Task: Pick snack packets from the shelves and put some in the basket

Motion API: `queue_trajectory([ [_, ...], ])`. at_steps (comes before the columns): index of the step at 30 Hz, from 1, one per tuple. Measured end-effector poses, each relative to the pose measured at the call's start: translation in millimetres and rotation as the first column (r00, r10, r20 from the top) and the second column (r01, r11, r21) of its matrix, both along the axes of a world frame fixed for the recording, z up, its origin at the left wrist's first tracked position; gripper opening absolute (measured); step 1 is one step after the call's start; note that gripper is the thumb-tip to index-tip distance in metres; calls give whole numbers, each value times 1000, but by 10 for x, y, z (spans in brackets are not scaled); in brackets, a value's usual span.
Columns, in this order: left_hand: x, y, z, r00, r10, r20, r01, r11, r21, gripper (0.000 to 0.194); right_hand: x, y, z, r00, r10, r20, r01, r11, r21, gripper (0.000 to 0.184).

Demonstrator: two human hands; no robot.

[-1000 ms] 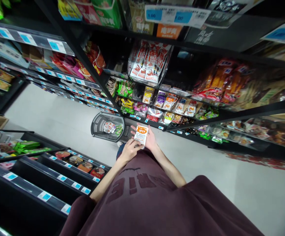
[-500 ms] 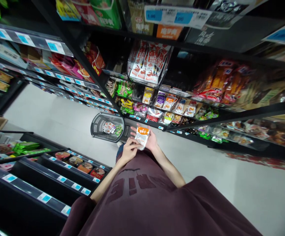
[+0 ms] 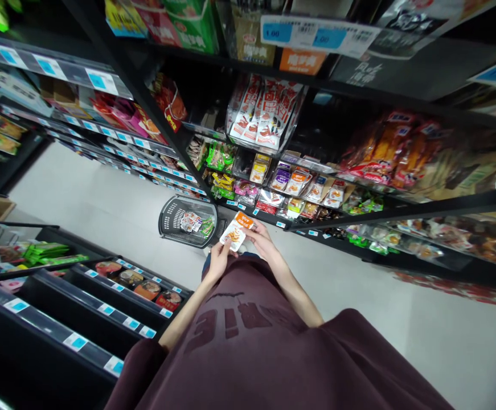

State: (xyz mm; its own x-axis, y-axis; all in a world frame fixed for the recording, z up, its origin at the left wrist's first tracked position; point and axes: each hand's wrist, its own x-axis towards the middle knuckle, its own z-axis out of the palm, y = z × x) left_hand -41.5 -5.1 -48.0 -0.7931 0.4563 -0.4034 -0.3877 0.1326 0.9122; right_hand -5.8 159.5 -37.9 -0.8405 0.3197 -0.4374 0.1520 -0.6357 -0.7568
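Left hand (image 3: 219, 258), right hand (image 3: 264, 240): both pinching orange-white packet (image 3: 236, 232).

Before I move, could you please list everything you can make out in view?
packet: one, orange and white, between the hands
basket: one, dark grey, floor ahead-left
basket goods: several, mixed colours, in the basket
round tubs: at least four, reddish-brown, left shelf
pouches: several, white and red, shelf ahead
long packs: several, red and orange, right shelf
price tags: many, white and blue, shelf edges
other goods: too many to count, mixed, shelves
shelves: several, black, ahead and left
floor: one, pale grey, below
shirt: one, dark maroon, lower middle
left hand: one, packet's near edge
right hand: one, packet's right edge
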Motion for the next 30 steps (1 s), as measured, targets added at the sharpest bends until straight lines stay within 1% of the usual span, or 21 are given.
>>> queue_trajectory([
  [4, -44, 17, -22, 1000, 4, 11, -3, 1000, -29, 42, -16, 47, 30, 1000, 26, 3, -26, 993, 118, 37],
  [6, -63, 31, -30, 1000, -26, 15, 26, 998, -52, 43, -15, 95, 23, 999, 44, 5, -44, 980, 195, 34],
  [8, -79, 44, -42, 996, -89, 22, 90, 992, -91, 45, -16, 190, -15, 996, 93, 6, -91, 960, 264, 34],
  [11, -103, 38, -90, 967, -249, 47, 253, 962, -108, 45, -31, 495, -124, 985, 175, 13, -167, 912, 374, 40],
  [12, -112, 24, -117, 951, -305, 45, 309, 945, -107, 44, -39, 651, -166, 986, 166, 27, -161, 888, 430, 41],
  [13, -122, 3, -147, 935, -354, 35, 356, 928, -110, 46, -45, 835, -205, 990, 132, 48, -138, 853, 504, 41],
  [14, -132, -22, -179, 920, -392, 20, 392, 912, -121, 48, -47, 1042, -241, 995, 75, 73, -104, 798, 594, 41],
  [15, -142, -52, -209, 907, -421, 5, 418, 898, -139, 49, -46, 1264, -272, 995, 7, 96, -72, 718, 693, 40],
  [17, -161, -121, -255, 891, -453, -5, 445, 878, -178, 50, -30, 1724, -323, 984, -124, 131, -52, 499, 865, 37],
  [18, -169, -158, -266, 891, -455, -2, 446, 874, -195, 49, -18, 1943, -346, 975, -169, 147, -70, 394, 917, 35],
  [19, -174, -196, -271, 894, -448, 2, 438, 873, -213, 49, -4, 2143, -373, 964, -202, 173, -105, 309, 945, 34],
  [20, -177, -233, -269, 901, -434, 5, 424, 876, -230, 48, 7, 2320, -402, 950, -233, 207, -149, 243, 958, 33],
  [21, -177, -272, -264, 910, -416, 8, 405, 881, -246, 48, 15, 2470, -435, 932, -268, 246, -198, 192, 961, 32],
  [22, -173, -310, -259, 920, -391, 12, 381, 888, -258, 47, 17, 2592, -472, 911, -296, 288, -251, 158, 955, 33],
  [23, -166, -349, -257, 931, -364, 16, 355, 896, -267, 47, 12, 2686, -510, 890, -317, 329, -300, 137, 944, 34],
  [25, -143, -426, -264, 949, -313, 24, 307, 910, -279, 47, -19, 2805, -585, 855, -333, 397, -378, 124, 917, 35],
  [27, -113, -493, -288, 960, -279, 32, 276, 916, -290, 48, -71, 2860, -654, 831, -323, 453, -432, 139, 891, 36],
  [30, -73, -557, -320, 965, -257, 45, 258, 913, -317, 49, -166, 2891, -746, 805, -305, 509, -481, 167, 861, 36],
])
